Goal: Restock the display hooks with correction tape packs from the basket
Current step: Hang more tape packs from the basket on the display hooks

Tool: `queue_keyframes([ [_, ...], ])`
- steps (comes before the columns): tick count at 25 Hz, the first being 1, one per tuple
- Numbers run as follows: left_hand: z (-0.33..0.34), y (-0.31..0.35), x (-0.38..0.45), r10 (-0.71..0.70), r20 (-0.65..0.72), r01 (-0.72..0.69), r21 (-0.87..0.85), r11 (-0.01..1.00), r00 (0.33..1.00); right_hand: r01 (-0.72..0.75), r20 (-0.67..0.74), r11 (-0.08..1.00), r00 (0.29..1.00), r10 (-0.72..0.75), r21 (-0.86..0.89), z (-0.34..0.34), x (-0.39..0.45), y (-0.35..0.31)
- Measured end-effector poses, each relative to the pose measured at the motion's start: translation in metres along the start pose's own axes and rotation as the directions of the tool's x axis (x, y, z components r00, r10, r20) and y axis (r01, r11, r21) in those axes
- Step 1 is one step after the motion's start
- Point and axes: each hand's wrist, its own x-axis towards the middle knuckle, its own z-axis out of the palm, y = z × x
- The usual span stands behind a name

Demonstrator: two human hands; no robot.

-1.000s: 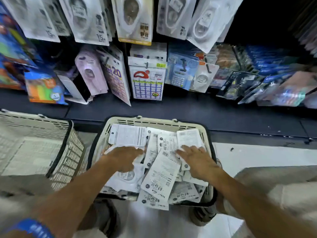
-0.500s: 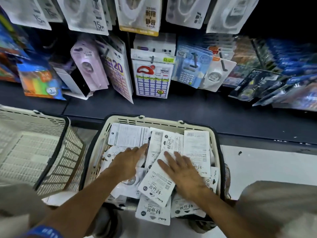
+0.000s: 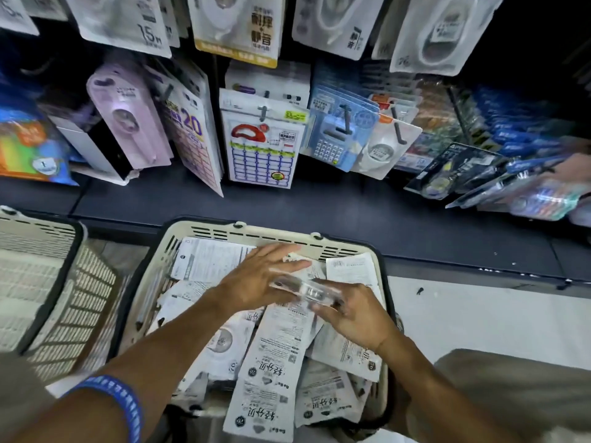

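Correction tape packs (image 3: 275, 359) fill the cream basket (image 3: 256, 230) directly below me, a loose heap of white cards, most lying printed back up, several overlapping and one long pack jutting over the near rim. One blurred clear-fronted pack (image 3: 303, 290) sits between my two hands, above the heap at the middle of the basket. My right hand (image 3: 355, 311) curls around its right end, fingers closed on it. My left hand (image 3: 256, 282) lies flat and spread, palm down, fingers stretched toward the far rim; its thumb side meets the left end of that same pack, but through the motion blur I cannot tell whether this hand grips it or only rests against it. A blue wristband (image 3: 118, 407) circles my left forearm near the bottom edge.

Just left of the full basket stands a second cream basket (image 3: 64, 302), its lattice wall showing. Beyond both runs a dark shelf ledge (image 3: 351, 215). Above the ledge, display hooks (image 3: 399, 131) carry carded stationery: a lilac pack (image 3: 128, 116), a card printed with a large 20 (image 3: 192, 129), a sheet of blue-bordered labels (image 3: 262, 148), a blue calculator card (image 3: 339, 129). White hanging packs (image 3: 236, 24) line the row across the top, one marked 15m.
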Motion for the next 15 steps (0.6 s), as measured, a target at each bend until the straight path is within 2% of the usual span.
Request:
queue_keyframes([
  [2,0.000,0.010,0.012,-0.019,0.070,0.027,-0.107,0.994,0.997,-0.170,0.052,0.959,0.985,0.162,0.229,-0.012,0.004,0.001],
  [3,0.002,0.016,0.015,-0.058,0.127,0.074,-0.125,0.989,0.990,-0.224,0.097,0.898,0.975,0.202,0.378,-0.016,0.004,0.002],
  [4,0.005,0.021,0.016,-0.105,0.151,0.127,-0.139,0.982,0.983,-0.243,0.138,0.826,0.970,0.201,0.508,-0.020,0.004,0.002],
  [6,0.006,0.026,0.017,-0.181,0.112,0.199,-0.174,0.964,0.977,-0.226,0.151,0.731,0.974,0.168,0.644,-0.029,0.003,-0.001],
  [7,0.003,0.028,0.018,-0.195,0.078,0.206,-0.173,0.963,0.978,-0.207,0.113,0.691,0.977,0.180,0.693,-0.036,0.004,-0.003],
  [9,-0.009,0.033,0.018,-0.215,0.024,0.216,-0.177,0.960,0.976,-0.146,-0.040,0.576,0.954,0.298,0.805,-0.052,0.010,-0.001],
  [11,-0.020,0.031,0.013,-0.312,-0.013,0.295,-0.295,0.909,0.950,-0.035,-0.185,0.500,0.905,0.384,0.865,-0.072,0.014,0.004],
  [13,-0.027,0.027,0.003,-0.448,-0.036,0.386,-0.450,0.806,0.893,0.055,-0.275,0.473,0.870,0.410,0.880,-0.089,0.015,0.008],
  [15,-0.037,0.023,-0.007,-0.570,-0.038,0.412,-0.651,0.637,0.821,0.095,-0.291,0.421,0.853,0.432,0.902,-0.097,0.011,0.016],
])
